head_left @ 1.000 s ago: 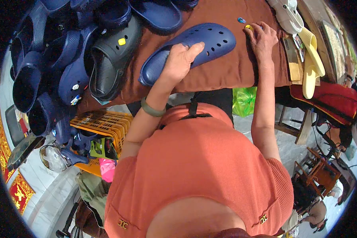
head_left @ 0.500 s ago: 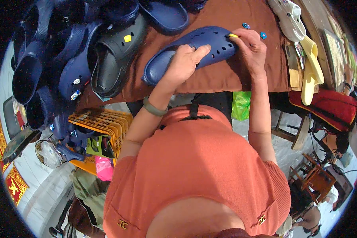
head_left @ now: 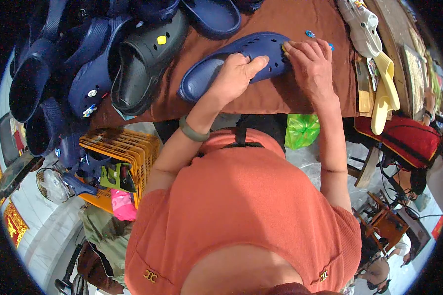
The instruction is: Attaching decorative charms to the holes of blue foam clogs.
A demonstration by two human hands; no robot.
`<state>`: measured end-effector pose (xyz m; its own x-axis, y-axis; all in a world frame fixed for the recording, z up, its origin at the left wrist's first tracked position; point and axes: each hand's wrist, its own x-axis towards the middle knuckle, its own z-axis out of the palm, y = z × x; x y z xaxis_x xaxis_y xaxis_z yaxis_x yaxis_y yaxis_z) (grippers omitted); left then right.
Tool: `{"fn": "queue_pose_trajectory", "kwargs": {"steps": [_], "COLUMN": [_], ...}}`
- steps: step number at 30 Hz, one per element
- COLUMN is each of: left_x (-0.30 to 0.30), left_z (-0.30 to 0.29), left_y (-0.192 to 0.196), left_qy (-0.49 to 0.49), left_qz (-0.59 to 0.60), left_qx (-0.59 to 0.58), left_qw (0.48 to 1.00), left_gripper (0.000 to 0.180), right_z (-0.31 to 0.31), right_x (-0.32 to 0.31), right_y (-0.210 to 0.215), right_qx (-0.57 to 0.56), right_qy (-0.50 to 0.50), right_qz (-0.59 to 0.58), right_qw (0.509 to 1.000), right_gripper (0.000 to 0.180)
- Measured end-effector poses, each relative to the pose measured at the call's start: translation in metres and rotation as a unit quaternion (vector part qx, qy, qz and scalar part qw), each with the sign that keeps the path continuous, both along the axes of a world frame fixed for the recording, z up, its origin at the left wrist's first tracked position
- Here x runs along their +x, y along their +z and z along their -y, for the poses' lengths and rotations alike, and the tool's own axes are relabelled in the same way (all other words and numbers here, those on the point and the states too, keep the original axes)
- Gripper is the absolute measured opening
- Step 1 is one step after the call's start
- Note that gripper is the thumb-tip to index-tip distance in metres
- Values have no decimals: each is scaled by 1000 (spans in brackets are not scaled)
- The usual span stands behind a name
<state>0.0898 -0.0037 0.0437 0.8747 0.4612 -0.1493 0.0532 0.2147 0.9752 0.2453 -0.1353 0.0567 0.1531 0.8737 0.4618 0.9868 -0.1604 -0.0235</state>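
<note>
A navy blue clog with round holes (head_left: 197, 78) lies on its side on the brown cloth, its toe to the right. My left hand (head_left: 235, 74) is closed on its middle, thumb along the holed upper. At the toe, my right hand (head_left: 311, 66) has its fingers bent over the front edge, against a small yellow shoe charm (head_left: 284, 47) that shows only in part. How far the charm sits in a hole is hidden by the fingers. A small blue charm (head_left: 310, 34) lies beyond this hand; another is mostly covered by it.
A black clog (head_left: 133, 86) with a yellow charm stands left of the blue one, beside several piled navy clogs (head_left: 34, 83). At the right lie a white clog (head_left: 364, 32) and a pale yellow slipper (head_left: 383, 105). An orange crate (head_left: 138, 152) stands below the table's left side.
My right hand has turned from a raised pinch on the yellow charm to fingers pressed over the clog's toe. My left hand keeps its hold on the clog.
</note>
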Motion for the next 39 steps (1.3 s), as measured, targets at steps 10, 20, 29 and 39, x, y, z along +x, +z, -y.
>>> {"fn": "queue_pose_trajectory", "kwargs": {"steps": [10,20,29,39], "left_x": [2,-1,1,0], "left_z": [-3,-5,-2,-4], "left_y": [-12,-12,-14,-16], "left_qy": [-5,8,16,1], "left_qz": [-28,-26,-33,-38], "left_qx": [87,90,127,97], "left_qw": [996,996,991,995], "left_gripper": [35,41,45,39], "right_z": [-2,-30,-30,-14], "right_x": [-24,45,41,8], "right_y": [-8,27,2,-29], "right_qx": [-49,-191,-136,125], "right_qy": [-86,13,-35,-62], "right_qz": [82,-360,-586,-658], "right_qw": [992,913,798,740], "right_gripper": [38,12,11,22]}}
